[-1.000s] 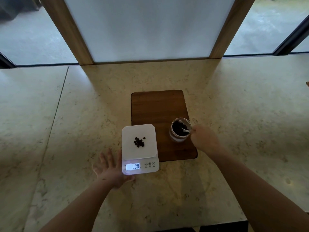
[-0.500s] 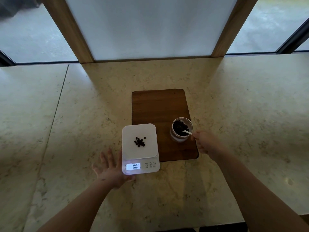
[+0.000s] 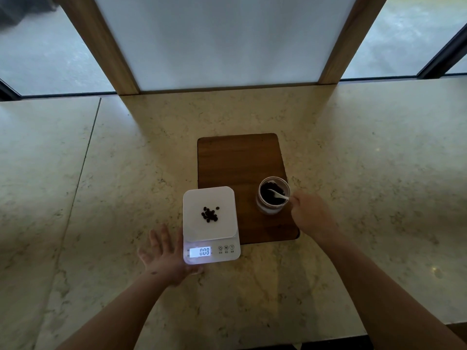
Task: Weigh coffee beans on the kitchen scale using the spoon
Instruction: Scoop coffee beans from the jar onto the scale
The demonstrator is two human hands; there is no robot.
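Note:
A white kitchen scale (image 3: 199,231) sits on the stone counter, its lit display reading 008. A small heap of coffee beans (image 3: 209,214) lies on its platform. To its right, a clear jar (image 3: 273,195) of dark beans stands on a wooden board (image 3: 240,160). A white spoon (image 3: 277,194) dips into the jar, its bowl among the beans. My right hand (image 3: 312,215) grips the spoon's handle at the jar's right rim. My left hand (image 3: 165,256) lies flat on the counter, fingers spread, touching the scale's front left corner.
The pale stone counter (image 3: 101,185) stretches wide on both sides, with a seam on the left. Behind stands a white panel between two wooden posts (image 3: 101,44). The counter's front edge runs near the bottom right.
My right hand has shifted slightly back from the jar, and the spoon's bowl has swung deeper among the beans. The left hand and the scale reading are unchanged.

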